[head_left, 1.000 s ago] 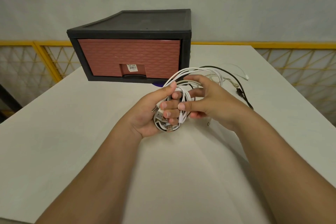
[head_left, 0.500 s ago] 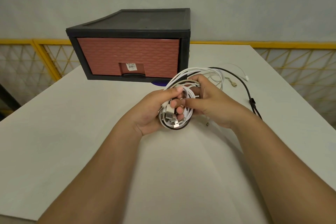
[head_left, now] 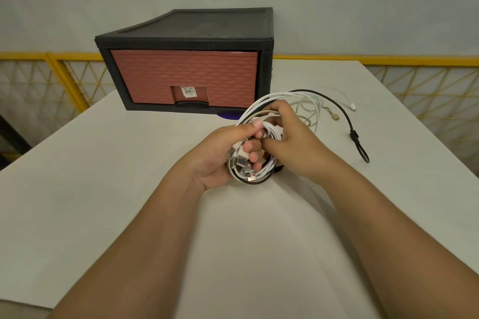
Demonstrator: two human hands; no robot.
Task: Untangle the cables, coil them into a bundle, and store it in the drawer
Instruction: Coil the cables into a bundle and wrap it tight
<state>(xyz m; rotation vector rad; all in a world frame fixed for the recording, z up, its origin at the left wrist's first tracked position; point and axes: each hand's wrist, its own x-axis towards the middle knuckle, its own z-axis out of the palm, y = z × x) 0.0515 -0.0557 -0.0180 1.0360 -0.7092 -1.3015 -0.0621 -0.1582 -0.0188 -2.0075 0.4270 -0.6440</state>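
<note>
Two hands held the cable bundle (head_left: 244, 164) over the desk (head_left: 103, 189). Fingers of the left hand (head_left: 215, 160) curled round its near plug end; those of the right hand (head_left: 294, 142) gripped its far loops.

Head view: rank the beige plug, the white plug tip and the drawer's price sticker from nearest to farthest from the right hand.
1. The beige plug, on the table just right of the right hand, which grips the cable bundle.
2. The white plug tip, farther right and back.
3. The price sticker, on the drawer front, left and behind.
</note>
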